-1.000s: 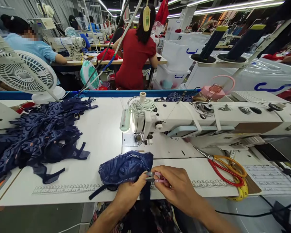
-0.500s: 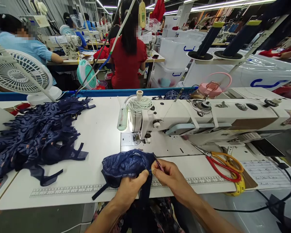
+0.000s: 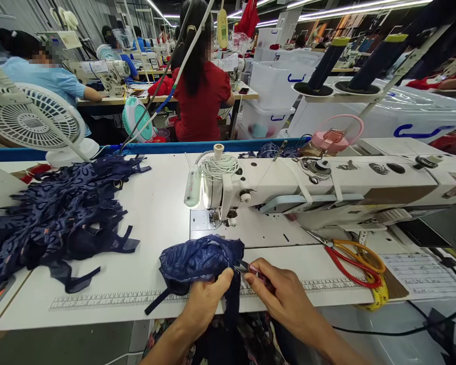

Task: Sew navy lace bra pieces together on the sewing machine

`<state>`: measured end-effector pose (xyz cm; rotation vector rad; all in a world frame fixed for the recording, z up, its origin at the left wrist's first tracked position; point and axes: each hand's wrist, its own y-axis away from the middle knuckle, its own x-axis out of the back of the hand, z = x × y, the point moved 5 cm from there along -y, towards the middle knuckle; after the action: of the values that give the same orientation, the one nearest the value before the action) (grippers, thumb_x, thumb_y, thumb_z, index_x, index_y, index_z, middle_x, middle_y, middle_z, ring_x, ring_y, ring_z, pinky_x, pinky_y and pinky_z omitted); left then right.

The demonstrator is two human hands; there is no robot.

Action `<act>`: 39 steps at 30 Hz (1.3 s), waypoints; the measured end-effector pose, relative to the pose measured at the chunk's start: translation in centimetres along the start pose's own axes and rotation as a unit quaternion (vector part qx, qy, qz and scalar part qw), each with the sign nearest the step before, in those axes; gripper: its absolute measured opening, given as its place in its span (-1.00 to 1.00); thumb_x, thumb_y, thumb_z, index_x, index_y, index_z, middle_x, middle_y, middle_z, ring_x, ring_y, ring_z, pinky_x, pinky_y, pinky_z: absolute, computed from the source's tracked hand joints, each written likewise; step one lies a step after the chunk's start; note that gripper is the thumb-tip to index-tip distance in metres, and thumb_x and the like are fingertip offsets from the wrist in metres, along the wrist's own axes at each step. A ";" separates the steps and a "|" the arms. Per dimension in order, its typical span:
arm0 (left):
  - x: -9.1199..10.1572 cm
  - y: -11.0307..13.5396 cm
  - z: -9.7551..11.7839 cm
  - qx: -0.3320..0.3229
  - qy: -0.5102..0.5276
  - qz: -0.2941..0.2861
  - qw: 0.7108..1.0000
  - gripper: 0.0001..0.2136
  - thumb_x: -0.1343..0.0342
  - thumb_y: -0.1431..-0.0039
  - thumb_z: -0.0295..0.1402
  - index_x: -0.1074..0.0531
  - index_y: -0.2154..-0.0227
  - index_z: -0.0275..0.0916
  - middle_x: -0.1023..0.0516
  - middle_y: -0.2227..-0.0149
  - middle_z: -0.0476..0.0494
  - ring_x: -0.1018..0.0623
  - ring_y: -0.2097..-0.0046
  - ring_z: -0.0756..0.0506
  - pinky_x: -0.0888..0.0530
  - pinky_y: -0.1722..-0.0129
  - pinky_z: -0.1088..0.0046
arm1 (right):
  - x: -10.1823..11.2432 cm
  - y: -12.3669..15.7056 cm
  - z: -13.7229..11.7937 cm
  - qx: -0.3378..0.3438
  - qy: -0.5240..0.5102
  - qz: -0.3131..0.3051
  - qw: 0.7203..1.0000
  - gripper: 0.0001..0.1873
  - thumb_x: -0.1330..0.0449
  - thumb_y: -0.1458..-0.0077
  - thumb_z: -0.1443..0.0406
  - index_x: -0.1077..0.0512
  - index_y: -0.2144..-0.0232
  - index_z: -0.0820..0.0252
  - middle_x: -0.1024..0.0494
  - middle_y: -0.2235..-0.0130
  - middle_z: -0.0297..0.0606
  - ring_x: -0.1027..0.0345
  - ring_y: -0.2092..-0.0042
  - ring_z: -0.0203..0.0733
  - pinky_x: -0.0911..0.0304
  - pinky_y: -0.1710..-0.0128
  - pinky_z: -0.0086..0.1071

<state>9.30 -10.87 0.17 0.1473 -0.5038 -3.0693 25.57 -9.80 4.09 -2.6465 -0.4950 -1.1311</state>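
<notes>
A navy patterned bra (image 3: 197, 258) lies bunched at the front of the sewing table, one narrow strap trailing left and a dark band hanging over the edge. My left hand (image 3: 207, 296) pinches its right part between thumb and fingers. In my right hand (image 3: 279, 289) are small thread snips (image 3: 244, 266), their blades pointing left at the fabric near my left thumb. I cannot tell whether the tips touch the cloth. Just behind the bra stands the white sewing machine (image 3: 222, 195), its needle area apart from the fabric.
At the left lies a pile of navy bra pieces (image 3: 72, 218). Orange- and red-handled scissors (image 3: 355, 258) rest at the right beside a yellow tape measure (image 3: 380, 294) and a written sheet (image 3: 421, 274). A white fan (image 3: 34, 119) stands back left. Other people sit at machines beyond.
My right hand has moved slightly right and down, turning so the snips' blades show more fully. My left hand keeps its pinch on the bra, which has hardly moved.
</notes>
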 end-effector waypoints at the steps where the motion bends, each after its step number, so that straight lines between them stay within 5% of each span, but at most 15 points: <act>1: 0.1 0.0 0.0 -0.001 0.001 0.006 1.000 -0.76 -0.21 -0.10 -0.15 -0.55 0.36 -0.25 -0.59 0.27 -0.09 -0.50 0.16 -0.17 -0.39 0.04 0.35 | -0.1 0.1 0.1 0.000 -0.003 -0.001 1.000 -0.78 0.02 -0.33 0.14 -0.23 0.35 0.08 -0.20 0.59 -0.50 -0.02 0.58 -0.35 -0.02 0.56 -0.48; 8: -0.2 -0.4 -1.0 0.004 0.006 -0.004 1.000 -0.70 -0.14 -0.16 -0.10 -0.54 0.33 -0.26 -0.59 0.22 -0.15 -0.50 0.11 -0.21 -0.39 -0.01 0.28 | -0.6 0.7 0.3 0.006 -0.001 0.008 1.000 -0.78 0.00 -0.32 0.14 -0.21 0.35 0.09 -0.23 0.56 -0.49 -0.05 0.55 -0.35 -0.01 0.52 -0.47; 22: -0.3 -0.2 -0.4 -0.093 -0.068 0.010 0.993 -0.73 -0.07 -0.19 -0.15 -0.48 0.44 -0.24 -0.54 0.38 -0.10 -0.51 0.20 -0.16 -0.40 -0.02 0.30 | -1.3 0.4 0.6 -0.051 -0.095 -0.036 0.994 -0.68 0.02 -0.32 0.09 -0.11 0.44 0.09 -0.11 0.55 -0.51 0.04 0.52 -0.35 0.05 0.50 -0.45; 33: 0.0 0.0 -0.7 -0.134 -0.164 0.013 0.977 -0.79 -0.08 -0.21 -0.24 -0.57 0.36 -0.22 -0.62 0.30 -0.10 -0.54 0.17 -0.14 -0.34 -0.10 0.32 | -1.5 0.6 -0.1 -0.020 -0.052 0.002 0.998 -0.70 0.00 -0.31 0.13 -0.12 0.45 0.09 -0.14 0.56 -0.52 0.03 0.55 -0.36 0.03 0.51 -0.47; 39: 0.3 0.5 -0.2 -0.113 -0.148 0.020 0.982 -0.76 -0.08 -0.18 -0.25 -0.54 0.51 -0.21 -0.57 0.46 -0.07 -0.55 0.29 -0.14 -0.45 0.06 0.35 | -0.7 0.7 2.4 -0.054 -0.051 0.060 0.995 -0.69 0.00 -0.29 0.11 -0.18 0.46 0.10 -0.15 0.58 -0.50 0.00 0.57 -0.37 0.02 0.57 -0.49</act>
<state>9.03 -11.39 0.15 -0.3255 -0.1586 -3.0918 27.00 -9.74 1.90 -2.7966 -0.2943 -1.0181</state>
